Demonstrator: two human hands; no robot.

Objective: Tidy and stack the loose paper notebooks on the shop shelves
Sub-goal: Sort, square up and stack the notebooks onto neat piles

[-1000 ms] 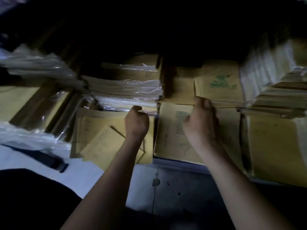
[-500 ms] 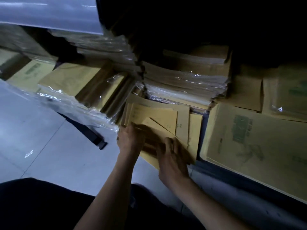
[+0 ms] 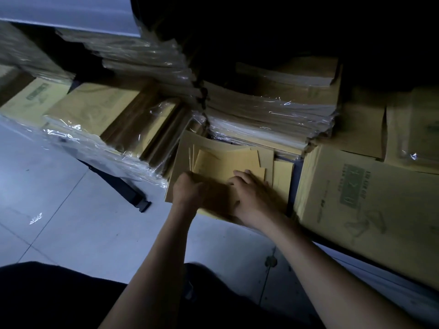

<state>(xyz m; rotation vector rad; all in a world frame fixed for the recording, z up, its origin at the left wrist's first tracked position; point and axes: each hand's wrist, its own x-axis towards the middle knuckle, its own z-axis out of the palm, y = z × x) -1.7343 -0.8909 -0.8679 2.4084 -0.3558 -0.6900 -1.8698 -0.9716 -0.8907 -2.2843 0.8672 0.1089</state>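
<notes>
Several loose yellow-brown paper notebooks [image 3: 228,162] lie fanned and askew on the low shelf, under a tall plastic-wrapped stack [image 3: 268,115]. My left hand [image 3: 187,191] is curled on the near left edge of the top loose notebooks. My right hand [image 3: 251,195] lies flat on them with fingers spread, pressing down near their right side. The near edge of the loose pile is hidden under both hands. The shelf is dim.
A large printed notebook stack [image 3: 370,205] sits to the right. Wrapped bundles [image 3: 111,119] lean at the left, with more packs [image 3: 142,55] above. A dark strap [image 3: 123,188] lies on the grey tiled floor [image 3: 71,229]. My dark-clothed knee [image 3: 47,295] is at the bottom left.
Both hands came down from the stacks to the loose notebooks. Since half a second ago the right hand has slid further onto the pile and the notebooks lie a little closer together.
</notes>
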